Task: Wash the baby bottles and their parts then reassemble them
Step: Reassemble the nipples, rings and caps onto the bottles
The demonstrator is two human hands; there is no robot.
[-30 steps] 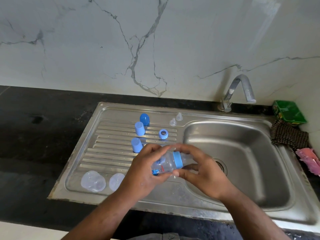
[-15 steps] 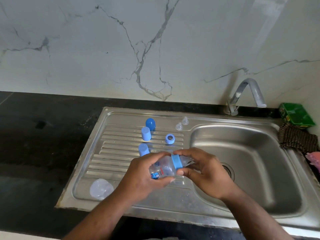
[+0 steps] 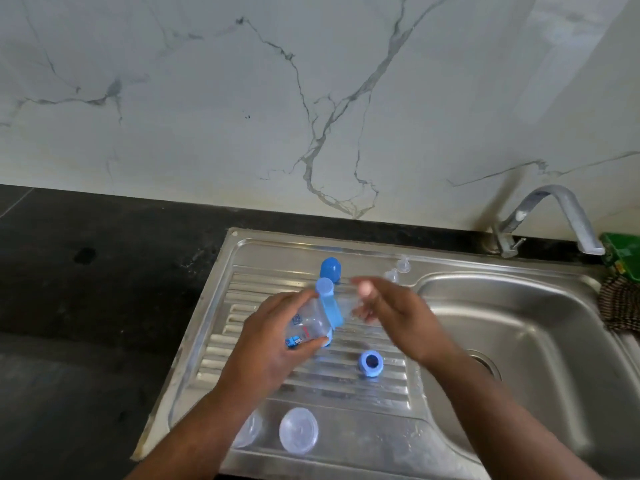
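Left hand [image 3: 273, 344] has its fingers wrapped round the clear bottle [image 3: 306, 327], holding it tipped in the air just left of the sink basin [image 3: 536, 323]. I'd guess that's so the neck faces the right hand [image 3: 394, 315], which is too blurred to tell if it's pinching anything. Bottle's see-through with a blue collar [image 3: 331, 311] and some small blue print, and a spare blue ring [image 3: 371, 364] lies left of the basin too.

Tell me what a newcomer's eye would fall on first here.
The left hand grips a clear baby bottle with a blue collar above the ribbed drainboard. The blurred right hand is just beside it. Next come the loose blue parts on the drainboard: a blue ring towards the basin and a blue cap at the back.
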